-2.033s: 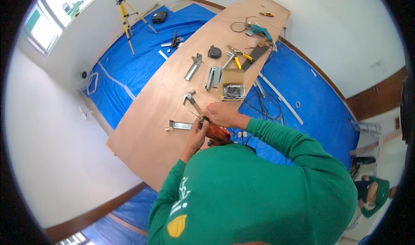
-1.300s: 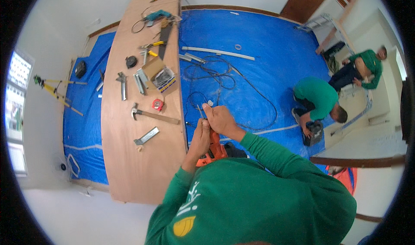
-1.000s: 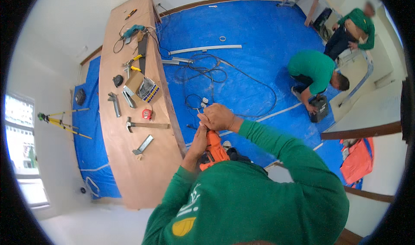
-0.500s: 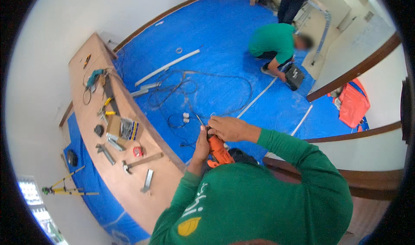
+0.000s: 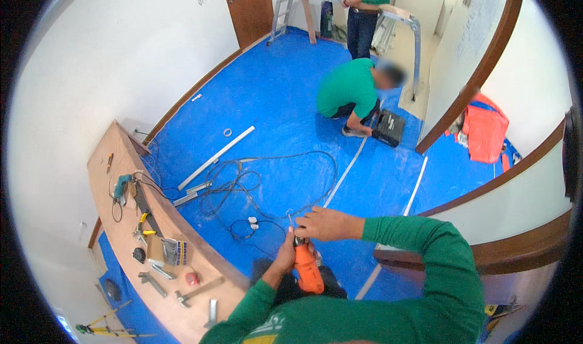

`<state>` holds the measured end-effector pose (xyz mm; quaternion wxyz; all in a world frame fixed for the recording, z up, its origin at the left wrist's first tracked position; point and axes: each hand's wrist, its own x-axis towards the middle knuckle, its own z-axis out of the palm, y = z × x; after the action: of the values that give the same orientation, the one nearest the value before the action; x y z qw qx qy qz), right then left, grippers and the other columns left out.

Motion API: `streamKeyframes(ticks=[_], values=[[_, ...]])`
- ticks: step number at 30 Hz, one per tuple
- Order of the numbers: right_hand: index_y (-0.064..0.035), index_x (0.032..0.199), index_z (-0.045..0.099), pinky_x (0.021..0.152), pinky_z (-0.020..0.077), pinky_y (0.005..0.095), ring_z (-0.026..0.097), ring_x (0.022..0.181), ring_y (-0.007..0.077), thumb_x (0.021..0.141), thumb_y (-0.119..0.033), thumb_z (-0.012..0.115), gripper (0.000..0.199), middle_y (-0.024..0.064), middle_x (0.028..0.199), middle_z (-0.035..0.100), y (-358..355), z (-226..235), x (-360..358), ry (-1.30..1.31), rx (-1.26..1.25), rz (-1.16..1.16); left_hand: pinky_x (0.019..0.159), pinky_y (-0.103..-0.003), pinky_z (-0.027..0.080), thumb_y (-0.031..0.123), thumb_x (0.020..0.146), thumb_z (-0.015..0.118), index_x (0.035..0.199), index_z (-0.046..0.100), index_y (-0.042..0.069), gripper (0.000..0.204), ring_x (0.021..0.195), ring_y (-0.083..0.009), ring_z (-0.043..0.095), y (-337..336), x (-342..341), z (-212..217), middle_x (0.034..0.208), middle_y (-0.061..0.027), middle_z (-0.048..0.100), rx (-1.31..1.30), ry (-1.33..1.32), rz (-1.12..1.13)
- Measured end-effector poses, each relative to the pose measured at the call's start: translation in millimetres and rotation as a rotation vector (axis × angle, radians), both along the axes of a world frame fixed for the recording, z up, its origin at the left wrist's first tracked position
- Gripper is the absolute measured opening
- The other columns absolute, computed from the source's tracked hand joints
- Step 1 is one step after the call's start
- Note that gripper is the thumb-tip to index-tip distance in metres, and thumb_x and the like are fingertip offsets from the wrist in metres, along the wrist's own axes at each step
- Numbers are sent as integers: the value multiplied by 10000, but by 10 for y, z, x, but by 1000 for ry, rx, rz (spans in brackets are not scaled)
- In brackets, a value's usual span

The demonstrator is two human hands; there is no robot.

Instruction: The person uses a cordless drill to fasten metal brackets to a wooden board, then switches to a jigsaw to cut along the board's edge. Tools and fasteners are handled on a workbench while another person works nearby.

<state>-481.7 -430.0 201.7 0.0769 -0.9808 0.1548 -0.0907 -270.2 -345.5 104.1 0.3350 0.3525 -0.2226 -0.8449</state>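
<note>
I hold an orange power drill in front of my chest, its tip pointing up and away from me. My left hand is wrapped around the drill's body. My right hand is closed at the drill's front end, fingers pinched around the tip; what sits between the fingers is too small to make out. Both forearms wear green sleeves. Blue sheeting covers the floor below my hands.
A long wooden board at my left carries a hammer, a teal drill, brackets and small tools. Cables and white strips lie on the sheeting. One person kneels by a black case; another stands at a stepladder.
My view has swung from the board on to the blue floor and the two people. My hands kept the same grip on the drill throughout.
</note>
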Motion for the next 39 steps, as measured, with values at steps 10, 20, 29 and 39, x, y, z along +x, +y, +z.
streamKeyframes(ticks=[10,20,29,39], values=[[-36,1214,575,733,556,537,714,852,467,969,-492,752,547,247,987,703,1117,-809,739,-448,933,-881,862,-412,571,574,1165,260,1126,662,39,670,907,-239,679,619,773,-675,1001,-110,702,-162,-405,101],[49,1140,614,820,557,507,705,915,484,952,-363,704,462,289,1007,715,2058,-1169,1299,-522,1055,-747,906,-380,517,485,1182,321,1128,680,29,583,994,-185,641,1268,1071,-768,1044,-72,686,-576,-513,34],[13,962,559,712,513,482,673,811,357,1096,-526,485,560,193,874,687,2490,-988,1278,-308,1140,-695,912,-425,496,474,1187,323,1121,611,21,540,960,-256,607,1680,1099,-928,1008,-126,629,-888,-422,0],[-11,929,656,676,537,462,668,687,306,1127,-560,435,624,151,773,692,2789,-1127,1438,-101,1120,-1001,1001,-426,490,466,1198,231,1193,620,32,583,1063,-250,622,1774,1070,-1575,1134,-118,678,-701,-245,-107]])
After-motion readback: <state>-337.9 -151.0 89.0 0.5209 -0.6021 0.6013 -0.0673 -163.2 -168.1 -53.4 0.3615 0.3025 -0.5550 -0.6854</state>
